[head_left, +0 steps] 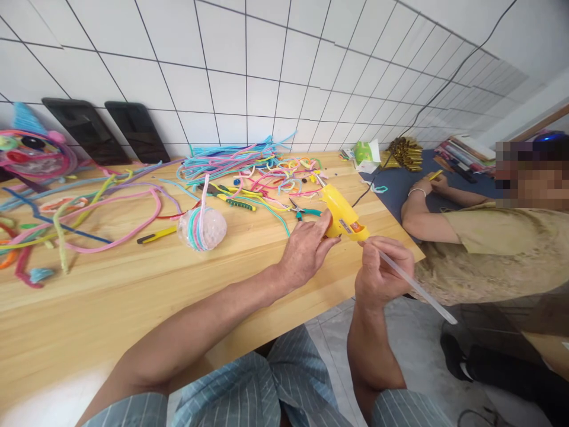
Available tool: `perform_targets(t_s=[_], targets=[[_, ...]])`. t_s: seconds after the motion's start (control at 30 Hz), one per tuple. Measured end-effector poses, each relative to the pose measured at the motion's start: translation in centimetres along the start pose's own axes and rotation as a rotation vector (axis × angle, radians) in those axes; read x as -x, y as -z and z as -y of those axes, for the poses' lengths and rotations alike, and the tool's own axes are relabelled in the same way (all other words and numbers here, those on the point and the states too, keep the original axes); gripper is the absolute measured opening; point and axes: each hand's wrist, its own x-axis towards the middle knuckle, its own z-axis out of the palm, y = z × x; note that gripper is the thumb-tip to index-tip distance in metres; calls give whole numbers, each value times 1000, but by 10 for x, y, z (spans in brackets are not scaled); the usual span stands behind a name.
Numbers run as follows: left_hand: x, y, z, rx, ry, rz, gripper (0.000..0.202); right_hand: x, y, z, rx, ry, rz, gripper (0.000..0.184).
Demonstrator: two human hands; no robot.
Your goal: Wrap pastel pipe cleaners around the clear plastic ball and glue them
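A yellow hot glue gun point(341, 214) points up and away over the right part of the table, with my left hand point(306, 244) gripping its handle. My right hand point(386, 270) pinches a long translucent glue stick point(420, 289) at the gun's rear end; the stick trails down to the right past the table edge. Just beyond my left hand lie pliers point(304, 211) with teal handles. A clear ball point(214, 229) partly wrapped in pink and teal pipe cleaners sits on the table to the left, apart from both hands.
A pile of pipe cleaners point(231, 160) lies by the tiled wall, with loose ones across the left. Two dark phones point(137, 131) lean there beside a decorated ball point(38, 157). A yellow cutter point(156, 235) lies left of the clear ball. Another person point(484, 243) sits at right.
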Motion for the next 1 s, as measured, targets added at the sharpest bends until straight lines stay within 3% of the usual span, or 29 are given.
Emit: perform_targets(t_s=[1.0], targets=[[7, -6, 5, 42, 58, 74, 64, 1, -11, 2, -22, -8, -43, 12]])
